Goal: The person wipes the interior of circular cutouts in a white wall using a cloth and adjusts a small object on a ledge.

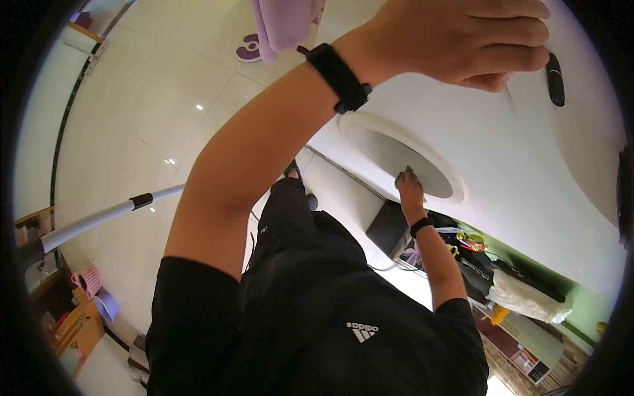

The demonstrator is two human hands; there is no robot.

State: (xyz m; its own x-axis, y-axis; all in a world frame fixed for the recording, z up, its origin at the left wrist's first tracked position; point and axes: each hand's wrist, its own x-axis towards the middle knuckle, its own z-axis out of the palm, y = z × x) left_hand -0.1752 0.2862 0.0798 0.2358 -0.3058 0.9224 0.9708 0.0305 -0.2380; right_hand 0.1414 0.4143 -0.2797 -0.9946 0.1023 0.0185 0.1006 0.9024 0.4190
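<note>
My left hand [475, 44] is at the top right, seen from the back over a smooth white panel [525, 208]. Its fingers lie close together and bent, their tips beside a small black oval fitting [555, 80]; the palm is hidden. Lower down, my right hand [410, 190] is shut on a crumpled greenish cloth or scouring pad [400, 179], against the grey face of an oval inset [421, 166] with a raised white rim. Both wrists wear black bands.
A grey-white pole [94, 225] slants in from the left above the tiled floor [124, 123]. Lilac cloth [285, 24] hangs at the top. Pink [88, 281] and purple [105, 305] baskets are at lower left. Cluttered shelving, with a plastic-wrapped bundle [527, 297], stands at lower right.
</note>
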